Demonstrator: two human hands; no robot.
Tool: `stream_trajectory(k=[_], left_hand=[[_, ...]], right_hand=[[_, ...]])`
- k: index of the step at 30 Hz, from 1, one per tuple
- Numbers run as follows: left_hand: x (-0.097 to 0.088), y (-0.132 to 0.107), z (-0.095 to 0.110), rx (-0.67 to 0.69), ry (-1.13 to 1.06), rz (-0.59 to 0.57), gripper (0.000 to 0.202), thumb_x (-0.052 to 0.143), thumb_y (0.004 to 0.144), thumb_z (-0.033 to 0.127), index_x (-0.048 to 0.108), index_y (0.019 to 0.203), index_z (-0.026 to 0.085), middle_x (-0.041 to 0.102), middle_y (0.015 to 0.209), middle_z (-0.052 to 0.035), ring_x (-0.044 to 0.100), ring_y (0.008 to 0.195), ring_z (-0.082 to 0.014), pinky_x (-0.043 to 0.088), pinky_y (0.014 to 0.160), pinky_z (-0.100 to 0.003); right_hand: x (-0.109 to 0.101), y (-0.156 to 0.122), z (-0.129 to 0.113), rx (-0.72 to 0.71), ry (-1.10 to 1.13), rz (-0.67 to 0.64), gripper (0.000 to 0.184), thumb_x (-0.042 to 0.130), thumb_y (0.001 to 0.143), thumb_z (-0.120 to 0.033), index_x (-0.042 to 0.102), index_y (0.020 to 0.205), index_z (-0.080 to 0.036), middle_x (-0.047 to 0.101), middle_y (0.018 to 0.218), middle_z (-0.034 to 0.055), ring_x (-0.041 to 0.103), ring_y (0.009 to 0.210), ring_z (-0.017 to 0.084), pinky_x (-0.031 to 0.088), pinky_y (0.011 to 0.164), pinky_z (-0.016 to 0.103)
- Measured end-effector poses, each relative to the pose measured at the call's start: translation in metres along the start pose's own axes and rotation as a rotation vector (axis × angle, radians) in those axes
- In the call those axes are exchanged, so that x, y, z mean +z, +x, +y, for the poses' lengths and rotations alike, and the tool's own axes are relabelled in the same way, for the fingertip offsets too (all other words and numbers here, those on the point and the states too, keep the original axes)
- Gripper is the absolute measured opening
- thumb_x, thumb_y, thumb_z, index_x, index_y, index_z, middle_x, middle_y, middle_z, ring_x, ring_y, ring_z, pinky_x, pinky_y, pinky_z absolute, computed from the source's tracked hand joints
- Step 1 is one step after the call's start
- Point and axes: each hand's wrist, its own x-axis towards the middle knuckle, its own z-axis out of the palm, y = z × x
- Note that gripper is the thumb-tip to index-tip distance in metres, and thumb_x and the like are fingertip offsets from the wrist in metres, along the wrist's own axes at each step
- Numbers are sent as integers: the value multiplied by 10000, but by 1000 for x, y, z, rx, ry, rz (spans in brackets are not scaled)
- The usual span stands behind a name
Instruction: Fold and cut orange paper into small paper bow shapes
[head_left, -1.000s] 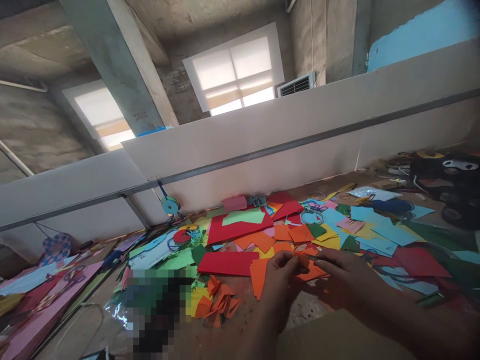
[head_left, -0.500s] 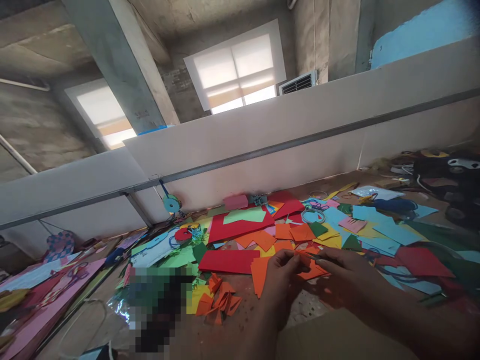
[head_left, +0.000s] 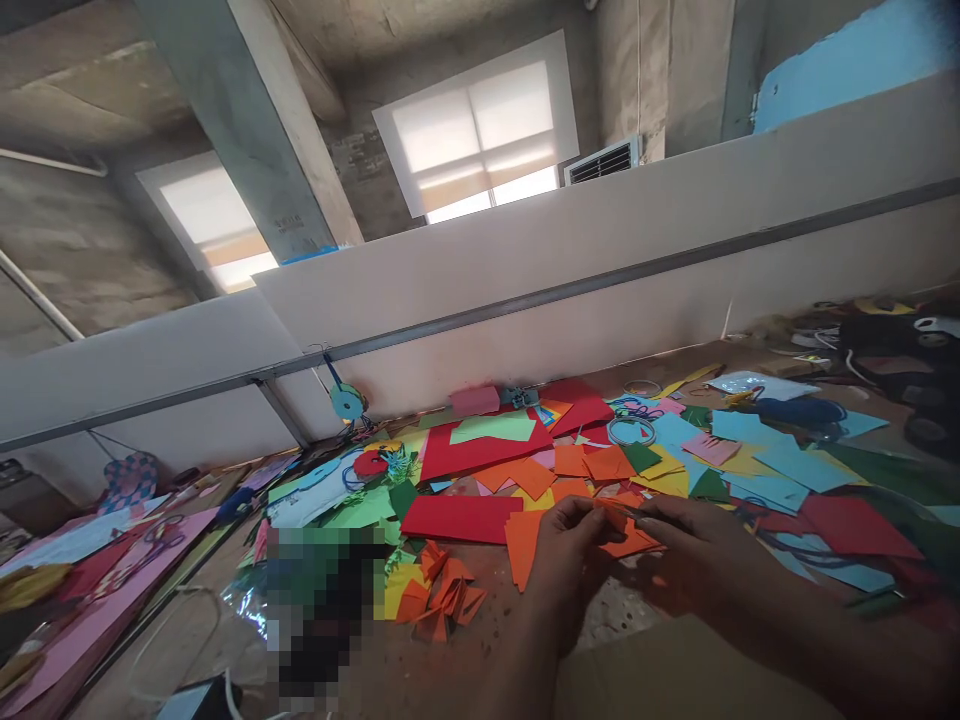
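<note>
My left hand (head_left: pixel 571 540) pinches a small piece of orange paper (head_left: pixel 616 516) between thumb and fingers. On the paper's other side, my right hand (head_left: pixel 694 550) has its fingers closed at the edge; a thin dark line shows by its fingertips, too small to name. More orange paper (head_left: pixel 637 543) shows just under the hands. Close to my left wrist lie orange sheets (head_left: pixel 520 548) and a folded red sheet (head_left: pixel 461 519). Several folded orange paper pieces (head_left: pixel 450 598) are heaped to the left, beside a yellow sheet (head_left: pixel 397 590).
Coloured paper covers much of the table (head_left: pixel 390 670). A white partition (head_left: pixel 465 280) with a grey rail runs behind it. Blue sheets (head_left: pixel 772 462) and a dark bag (head_left: pixel 892 370) lie to the right. A tape roll (head_left: pixel 347 402) hangs from the rail. A blurred patch hides something at left.
The whole view has shifted slightly, so things sit a little further right. Both hands stay at the orange paper with almost the same grip.
</note>
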Motion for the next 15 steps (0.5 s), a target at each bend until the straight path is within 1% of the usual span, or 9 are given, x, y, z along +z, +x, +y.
stream_trajectory(k=[4,11,15], left_hand=[[-1,1,-1,-2,11,-2,436,837,628,511,662,745,130,693,780,-110,636,682,-189,475,693,-281],[-2,0,-3,-33,-1,-1,404,830,646,476,654,766,133,694,792,-104,637,701,-194,464,621,-253],[1,-2,0,-27,-6,-5,397,830,652,465,656,769,128,691,788,-107,634,702,-189,467,660,-263]], right_hand=[[0,0,-1,10,-27,2,332,533,826,-526,689,774,-237,688,774,45,647,792,249,498,679,324],[0,1,-1,-4,-40,6,337,528,825,-540,685,755,-251,692,763,45,649,793,260,497,699,342],[0,1,3,0,-42,22,313,544,824,-524,697,759,-259,698,768,46,652,788,259,493,704,338]])
